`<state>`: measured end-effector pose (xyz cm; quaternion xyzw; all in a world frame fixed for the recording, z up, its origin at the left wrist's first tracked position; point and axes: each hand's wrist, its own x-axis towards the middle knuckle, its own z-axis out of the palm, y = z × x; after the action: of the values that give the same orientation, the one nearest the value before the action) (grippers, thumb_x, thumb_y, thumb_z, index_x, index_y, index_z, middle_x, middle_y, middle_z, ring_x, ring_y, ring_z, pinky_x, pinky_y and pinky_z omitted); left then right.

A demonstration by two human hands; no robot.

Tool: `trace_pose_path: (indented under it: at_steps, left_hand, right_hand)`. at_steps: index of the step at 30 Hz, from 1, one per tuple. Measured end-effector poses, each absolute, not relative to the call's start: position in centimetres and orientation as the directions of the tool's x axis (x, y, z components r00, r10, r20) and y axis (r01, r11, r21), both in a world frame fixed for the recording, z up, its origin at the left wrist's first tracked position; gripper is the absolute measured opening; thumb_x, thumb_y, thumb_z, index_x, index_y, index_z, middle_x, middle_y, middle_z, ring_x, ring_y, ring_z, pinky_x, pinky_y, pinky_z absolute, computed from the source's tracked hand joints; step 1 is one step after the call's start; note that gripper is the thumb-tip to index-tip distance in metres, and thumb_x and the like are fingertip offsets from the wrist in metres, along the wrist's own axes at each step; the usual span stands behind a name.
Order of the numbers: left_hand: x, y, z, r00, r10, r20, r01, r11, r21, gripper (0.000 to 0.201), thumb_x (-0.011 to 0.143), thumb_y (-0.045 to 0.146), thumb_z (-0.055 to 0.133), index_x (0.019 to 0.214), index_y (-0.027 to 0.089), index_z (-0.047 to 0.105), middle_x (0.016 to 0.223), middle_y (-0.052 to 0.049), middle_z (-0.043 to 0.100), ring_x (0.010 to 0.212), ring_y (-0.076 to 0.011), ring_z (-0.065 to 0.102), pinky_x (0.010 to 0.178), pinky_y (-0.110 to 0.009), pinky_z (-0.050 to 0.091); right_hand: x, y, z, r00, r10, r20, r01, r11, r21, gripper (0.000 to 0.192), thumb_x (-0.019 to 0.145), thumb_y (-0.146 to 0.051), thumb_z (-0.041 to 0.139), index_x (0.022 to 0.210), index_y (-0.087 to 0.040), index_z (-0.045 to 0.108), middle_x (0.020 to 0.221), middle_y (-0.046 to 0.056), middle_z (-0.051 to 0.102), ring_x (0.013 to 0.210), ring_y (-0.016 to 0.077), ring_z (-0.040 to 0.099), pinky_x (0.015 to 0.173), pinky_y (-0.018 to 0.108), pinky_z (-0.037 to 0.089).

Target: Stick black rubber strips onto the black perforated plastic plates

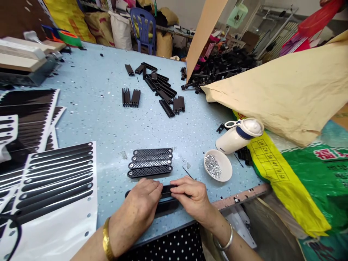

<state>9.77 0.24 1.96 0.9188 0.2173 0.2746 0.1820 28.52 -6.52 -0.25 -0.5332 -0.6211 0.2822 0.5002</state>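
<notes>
My left hand and my right hand both press on a long black plastic strip lying near the table's front edge; a second black strip lies just below it. Beyond my fingers, several black textured strips lie side by side in a neat row. To the left sits a white backing sheet with rows of long black stickers.
A small white bowl of silvery small parts and a white flask on its side lie at the right. Loose black parts are scattered mid-table. A tan sack and green-yellow bag crowd the right.
</notes>
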Motion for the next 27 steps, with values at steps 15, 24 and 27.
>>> trace_pose_path:
  at_steps: [15,24,27]
  left_hand:
    - [9.76,0.51,2.71,0.728,0.557,0.400,0.267,-0.767,0.583,0.028,0.091,0.010,0.042,0.091,0.018,0.069,0.072,-0.004,0.066,0.068,-0.0163,0.062,0.065,-0.029,0.052]
    - [9.77,0.56,2.57,0.777,0.549,0.306,0.311,-0.759,0.572,0.034,0.089,0.011,0.039,0.072,0.017,0.068,0.068,-0.006,0.062,0.064,-0.0172,0.058,0.061,-0.031,0.048]
    - [9.64,0.43,2.80,0.745,0.565,0.354,0.333,-0.775,0.536,0.031,0.088,0.010,0.042,0.082,0.018,0.071,0.076,-0.007,0.067,0.069,-0.0185,0.061,0.063,-0.032,0.051]
  right_hand:
    - [28.53,-5.80,0.29,-0.052,0.942,0.332,0.450,0.319,-0.834,0.025,0.079,-0.012,0.068,0.100,-0.024,0.075,0.095,0.006,0.076,0.084,0.0200,0.070,0.078,0.038,0.054]
    - [28.09,-5.93,-0.15,-0.019,0.948,0.318,0.432,0.294,-0.853,0.020,0.079,-0.012,0.068,0.090,-0.025,0.077,0.093,0.005,0.076,0.084,0.0192,0.071,0.079,0.038,0.055]
    - [28.56,-5.82,0.32,0.016,0.967,0.254,0.420,0.224,-0.880,0.022,0.075,-0.011,0.070,0.092,-0.024,0.077,0.097,0.007,0.076,0.089,0.0200,0.070,0.082,0.038,0.056]
